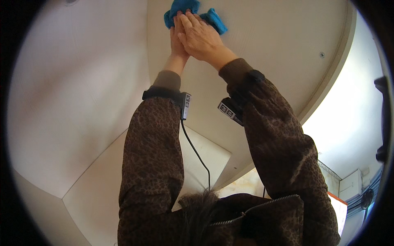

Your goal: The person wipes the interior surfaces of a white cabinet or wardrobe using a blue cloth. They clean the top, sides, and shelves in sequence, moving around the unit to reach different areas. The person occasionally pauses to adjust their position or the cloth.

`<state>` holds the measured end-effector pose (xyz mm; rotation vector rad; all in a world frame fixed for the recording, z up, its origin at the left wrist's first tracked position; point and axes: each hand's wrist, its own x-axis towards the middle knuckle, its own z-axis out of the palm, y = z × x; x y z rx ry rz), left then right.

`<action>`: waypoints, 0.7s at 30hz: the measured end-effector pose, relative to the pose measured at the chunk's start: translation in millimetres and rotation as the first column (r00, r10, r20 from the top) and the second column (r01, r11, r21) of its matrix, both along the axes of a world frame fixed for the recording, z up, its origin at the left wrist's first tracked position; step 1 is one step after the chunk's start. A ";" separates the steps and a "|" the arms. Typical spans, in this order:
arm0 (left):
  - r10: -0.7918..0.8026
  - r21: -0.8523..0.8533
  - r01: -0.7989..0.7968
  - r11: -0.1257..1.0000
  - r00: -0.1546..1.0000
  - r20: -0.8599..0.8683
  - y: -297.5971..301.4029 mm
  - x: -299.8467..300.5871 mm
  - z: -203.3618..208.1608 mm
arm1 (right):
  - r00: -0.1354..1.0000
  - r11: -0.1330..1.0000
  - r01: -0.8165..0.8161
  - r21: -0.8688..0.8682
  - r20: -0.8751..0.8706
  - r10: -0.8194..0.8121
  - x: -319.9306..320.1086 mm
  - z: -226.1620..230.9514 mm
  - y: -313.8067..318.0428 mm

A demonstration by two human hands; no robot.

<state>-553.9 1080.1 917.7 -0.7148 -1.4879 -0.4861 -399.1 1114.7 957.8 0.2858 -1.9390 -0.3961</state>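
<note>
A bunched blue cloth lies against a pale panel at the top of the view. Both arms reach up to it. My left hand, partly covered by the other hand, holds the cloth against the panel with its fingers close together. Overlapping it from the right, my right hand presses on the cloth too, fingers extended and side by side. A folded end of the cloth sticks out past the right knuckles. The palms and the cloth beneath them are hidden.
Pale panels meet in a corner at the lower left. The upper panel ends in a curved edge on the right, with a screw near it. A black cable hangs from a small device on the left wrist.
</note>
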 end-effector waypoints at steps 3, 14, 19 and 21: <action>-0.092 0.016 0.091 0.996 0.984 0.153 -19.3 -43.1 -31.5 | 0.996 1.000 0.022 0.013 0.086 -0.023 -42.5 -25.2 -16.6; 0.780 -0.349 -0.736 0.580 0.625 -0.020 -31.3 -58.0 -101.2 | 0.941 0.989 0.132 0.072 0.304 -0.148 -106.2 -76.1 -22.6; 0.523 -0.438 -0.392 0.809 0.820 0.232 -27.8 7.7 -163.4 | 0.887 0.997 0.070 0.028 0.455 -0.075 -73.1 -137.5 -3.7; 0.500 -0.487 -0.328 0.810 0.820 0.279 -18.1 37.3 -185.7 | 0.854 0.996 0.089 -0.029 0.518 -0.061 -45.6 -165.7 -1.3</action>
